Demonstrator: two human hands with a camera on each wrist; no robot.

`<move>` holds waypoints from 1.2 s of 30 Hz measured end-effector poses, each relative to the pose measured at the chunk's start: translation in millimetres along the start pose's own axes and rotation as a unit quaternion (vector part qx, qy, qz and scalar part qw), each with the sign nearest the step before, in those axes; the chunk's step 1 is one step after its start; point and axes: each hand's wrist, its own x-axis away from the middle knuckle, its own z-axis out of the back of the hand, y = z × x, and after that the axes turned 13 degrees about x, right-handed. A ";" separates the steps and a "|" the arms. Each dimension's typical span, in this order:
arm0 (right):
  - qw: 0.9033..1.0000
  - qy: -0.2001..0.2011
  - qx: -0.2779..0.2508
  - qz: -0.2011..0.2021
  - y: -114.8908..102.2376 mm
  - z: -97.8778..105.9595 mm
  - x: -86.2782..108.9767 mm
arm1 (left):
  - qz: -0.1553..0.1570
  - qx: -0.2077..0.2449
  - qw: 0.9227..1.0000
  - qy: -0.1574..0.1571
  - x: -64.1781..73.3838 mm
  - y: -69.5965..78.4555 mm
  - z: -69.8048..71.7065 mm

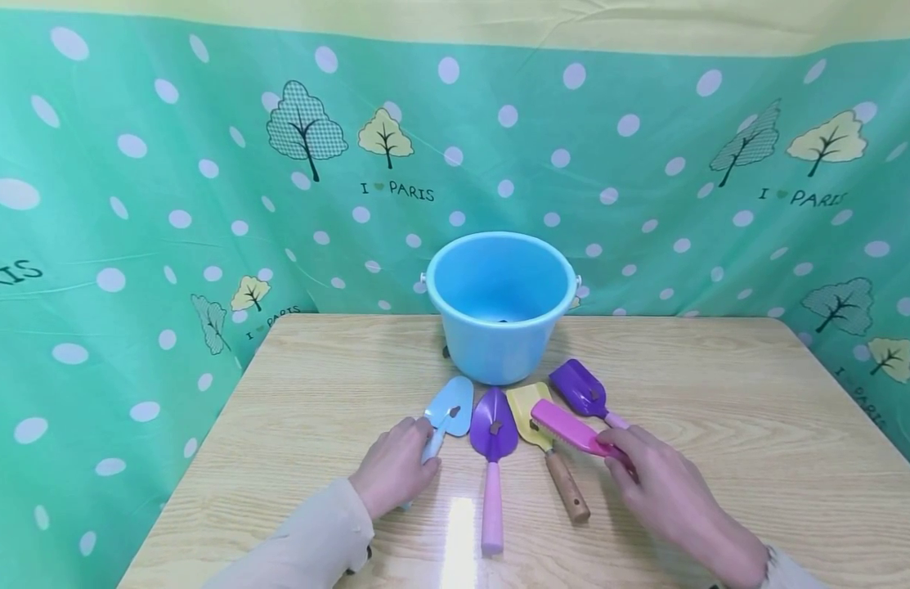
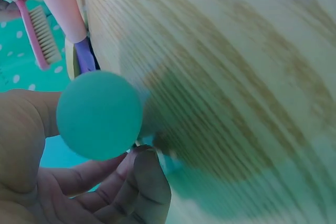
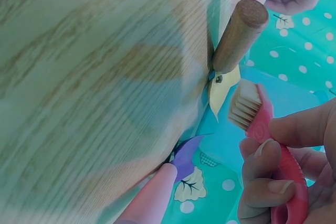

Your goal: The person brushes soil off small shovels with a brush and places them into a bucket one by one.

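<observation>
My left hand grips the handle of a light blue trowel, whose blade lies on the table with a brown bit on it. In the left wrist view the round end of the trowel's handle faces the camera. My right hand holds a pink brush by its handle, its pale bristles facing down over the yellow shovel. That shovel has a wooden handle. Between the hands lies a purple trowel with a pink handle, and a brown bit sits on its blade.
A light blue bucket stands behind the tools, with something dark inside at the bottom. A purple shovel with a pink handle lies by the right hand. Behind the wooden table hangs a green dotted curtain.
</observation>
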 end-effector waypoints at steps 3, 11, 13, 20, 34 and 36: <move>1.000 -0.001 0.000 -0.002 -0.7 0.3 -0.2 | 0.008 0.000 1.000 -0.001 -1.3 -1.1 -1.2; 1.000 -0.003 0.000 0.000 -2.3 -0.8 0.6 | 0.031 0.008 0.999 -0.007 -4.4 -3.1 -4.2; 1.000 -0.002 0.001 0.000 -2.6 -0.8 0.6 | 0.035 0.008 0.999 -0.007 -5.2 -3.8 -5.1; 1.000 -0.007 0.001 -0.003 -4.3 1.1 -0.2 | 0.043 0.010 0.999 -0.004 -6.7 -4.9 -5.7; 0.999 0.025 -0.011 0.026 -9.1 -1.1 -4.0 | 0.047 0.029 0.998 0.002 -4.2 -7.2 -4.8; 0.999 0.034 -0.011 0.034 -10.0 -2.0 -5.2 | 0.042 0.032 0.999 0.005 -3.8 -7.3 -4.5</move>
